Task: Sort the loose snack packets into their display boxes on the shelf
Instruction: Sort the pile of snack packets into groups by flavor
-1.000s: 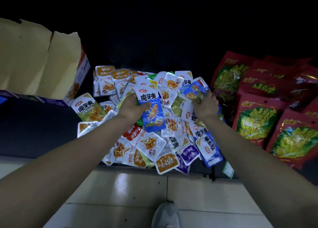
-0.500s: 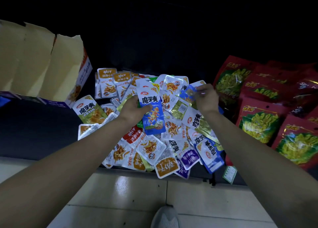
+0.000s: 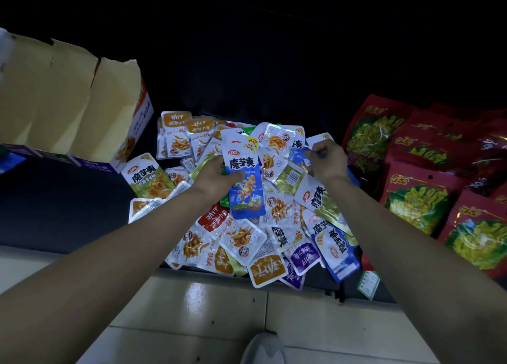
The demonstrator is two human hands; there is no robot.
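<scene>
1. The left hand (image 3: 216, 177) grips a blue-and-white packet (image 3: 245, 188) upright over the pile. Its thumb is pressed across the packet's front, and its fingers are curled behind, out of sight.
2. The right hand (image 3: 326, 160) is clenched, its fingertips (image 3: 315, 152) curled in and pinching the edge of a second blue packet (image 3: 299, 153) at the pile's far right. The hand hides most of that packet.
3. The pile (image 3: 247, 243) of loose packets lies heaped on the dark shelf (image 3: 68, 204) between the two forearms. Several packets reach over the front edge.
4. An open cardboard box (image 3: 82, 111) stands on the shelf to the left, just beside the pile, with its flaps raised. What it holds cannot be seen.
5. Red bags (image 3: 417, 199) overlap along the shelf to the right, near the right hand.
6. A green tag (image 3: 369, 280) hangs at the shelf's front edge. Below it are a tiled floor (image 3: 192, 308) and a grey shoe (image 3: 263, 350).
</scene>
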